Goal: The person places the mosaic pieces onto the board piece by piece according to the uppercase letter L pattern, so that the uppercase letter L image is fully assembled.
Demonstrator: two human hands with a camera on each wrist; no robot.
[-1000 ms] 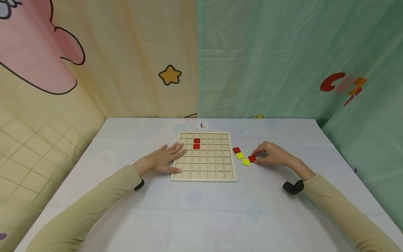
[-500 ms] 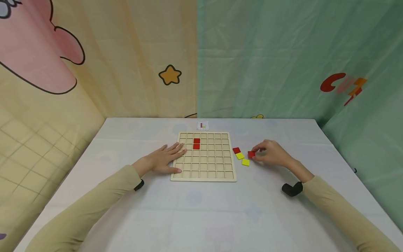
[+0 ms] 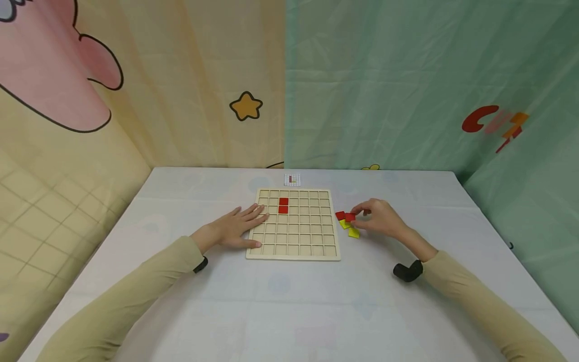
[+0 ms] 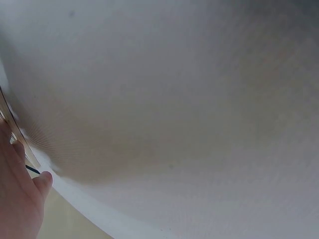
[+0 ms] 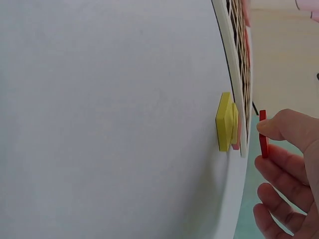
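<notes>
My left hand (image 3: 232,229) lies flat with spread fingers over the left edge of a wooden grid board (image 3: 298,253). Two red square tiles (image 3: 283,205) sit one above the other in the board's upper cells. Between thumb and fingers my right hand (image 3: 380,218) pinches another red tile (image 5: 263,134), raised off the table to the right of the board. Below it lie a loose red tile (image 3: 340,215) and two yellow tiles (image 3: 354,233), the upper one partly covered by the held tile in the head view.
Behind the board lies a small card (image 3: 292,180) printed with a grid and coloured squares. A white cloth covers the table (image 3: 289,306). Patterned curtains (image 3: 398,90) hang along the back and sides.
My right hand has lifted the red tile from the table and carried it left toward the board, above the loose tiles. The left hand has stayed in place.
</notes>
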